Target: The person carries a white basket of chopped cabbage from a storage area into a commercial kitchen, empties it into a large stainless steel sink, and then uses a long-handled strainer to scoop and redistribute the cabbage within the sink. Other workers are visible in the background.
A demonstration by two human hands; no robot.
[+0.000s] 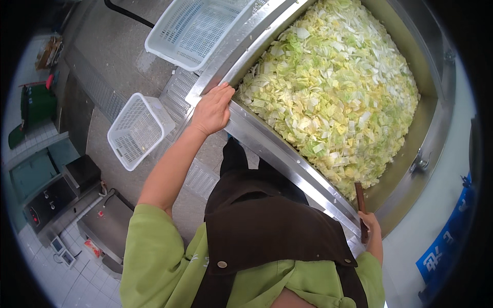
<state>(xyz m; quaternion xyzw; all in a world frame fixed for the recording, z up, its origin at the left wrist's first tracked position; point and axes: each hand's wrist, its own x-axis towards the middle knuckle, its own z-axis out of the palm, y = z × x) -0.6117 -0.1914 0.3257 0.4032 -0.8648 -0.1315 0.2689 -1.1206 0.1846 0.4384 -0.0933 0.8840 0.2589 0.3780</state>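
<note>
A deep stainless steel sink [265, 129] holds a large heap of chopped napa cabbage [335, 88], pale green, yellow and white. My left hand [213, 109] lies over the sink's near left corner, palm down, holding nothing loose. At the near right edge, my right hand [370, 222] is closed around a dark brown wooden handle [359, 196]. This handle crosses the rim, and its upper end meets the edge of the cabbage. Whether a blade or other head continues under the leaves is hidden.
A large white plastic basket [185, 63] stands left of the sink, and a smaller white basket [158, 127] is nearer me on the floor. Metal drain grating [202, 179] runs across the floor. A faucet [420, 163] is at the sink's right side. A steel counter [106, 227] stands at lower left.
</note>
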